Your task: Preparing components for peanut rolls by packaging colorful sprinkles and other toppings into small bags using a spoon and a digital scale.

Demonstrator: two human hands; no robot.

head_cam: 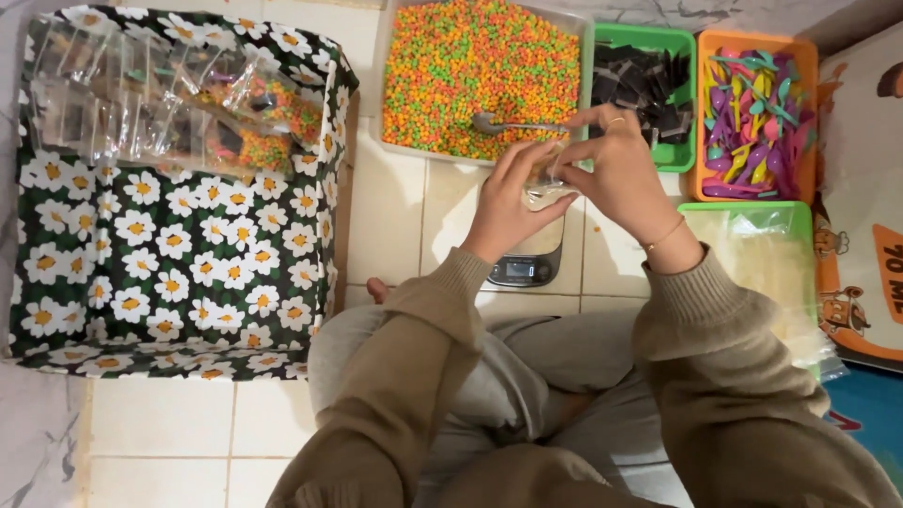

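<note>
Head view — left hand [508, 202] and right hand [616, 169] both pinch a small clear bag [546, 183] over the scale [527, 263]; loose grip could spill candy beads [480, 66] onto tiles.

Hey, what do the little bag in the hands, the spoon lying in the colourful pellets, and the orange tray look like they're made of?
The small clear bag, pinched by the left hand and right hand, looks like thin glossy plastic film: see-through and crinkled. The grey spoon seems to be polished metal, given its silvery shine. The orange rectangular tray looks like moulded plastic, smooth and evenly coloured.
</note>
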